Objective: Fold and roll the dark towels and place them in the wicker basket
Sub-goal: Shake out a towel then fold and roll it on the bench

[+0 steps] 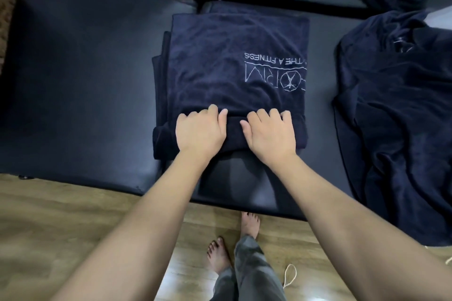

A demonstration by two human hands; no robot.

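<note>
We see the folded dark towel (234, 68) lying flat on the black tabletop (80, 80), its near end rolled up. Both hands rest on that roll — left hand (199, 131) and right hand (270, 133) side by side, fingers (212, 111) curled over its far edge, gripping it.

Black padded mat (73, 76); wooden floor (49, 215); cord loop (289, 276) on floor.

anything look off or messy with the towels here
The folded towel being rolled is uneven: lower layers stick out past its left edge. An unfolded pile lies crumpled at right. Both the left hand and right hand grip the roll.
</note>
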